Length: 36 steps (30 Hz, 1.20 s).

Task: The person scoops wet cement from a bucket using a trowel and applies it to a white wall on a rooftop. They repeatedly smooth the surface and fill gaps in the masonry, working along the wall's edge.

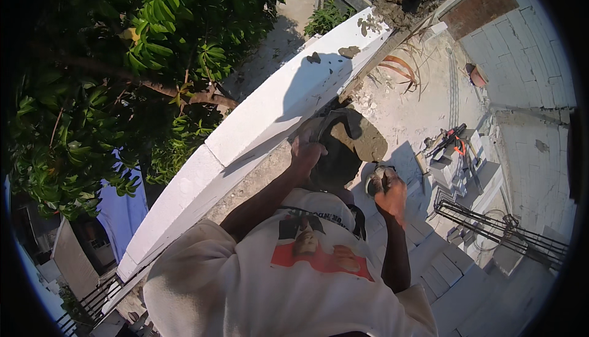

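My left hand (307,154) is closed on the rim of a dark bucket (331,171), close beside the white block wall. Wet grey mortar (369,139) shows at the bucket's far right side, partly in sunlight. My right hand (391,197) is a little right of the bucket, its fingers wrapped round a small mortar-smeared tool (373,182) with a rounded, pale edge; its exact kind is unclear. The white block wall (257,119) runs diagonally past my left side, with mortar splashes (350,52) on its top and my shadow across it.
A lump of wet mortar (411,0) sits at the wall's far end. Pliers and other hand tools (451,144) lie on stacked blocks at right, near black steel bars (491,229). Leafy branches (165,49) overhang beyond the wall, above a blue cloth (123,208).
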{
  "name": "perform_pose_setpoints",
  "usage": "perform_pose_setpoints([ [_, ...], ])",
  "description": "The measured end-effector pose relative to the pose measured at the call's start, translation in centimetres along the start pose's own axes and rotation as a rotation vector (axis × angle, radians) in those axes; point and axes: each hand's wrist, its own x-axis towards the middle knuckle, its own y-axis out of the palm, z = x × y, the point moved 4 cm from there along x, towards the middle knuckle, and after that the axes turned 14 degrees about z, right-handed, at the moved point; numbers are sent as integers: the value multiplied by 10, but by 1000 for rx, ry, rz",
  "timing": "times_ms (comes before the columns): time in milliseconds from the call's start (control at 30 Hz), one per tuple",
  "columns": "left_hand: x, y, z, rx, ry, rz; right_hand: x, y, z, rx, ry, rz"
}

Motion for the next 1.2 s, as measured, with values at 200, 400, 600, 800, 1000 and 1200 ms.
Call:
perform_pose_setpoints([
  [200,-5,59,-89,67,174,286,13,37,-28,-528,247,67],
  [400,6,88,-102,412,224,395,30,17,-24,-351,230,231],
  [600,-18,108,-143,160,272,559,6,-25,-38,-261,220,304],
  [800,-12,95,-141,78,294,680,-4,-23,-34,123,195,353],
  [1000,-14,95,-129,-294,232,581,-13,16,-38,386,46,177],
  [1200,-29,88,-135,-623,129,379,-16,16,-20,392,86,187],
])
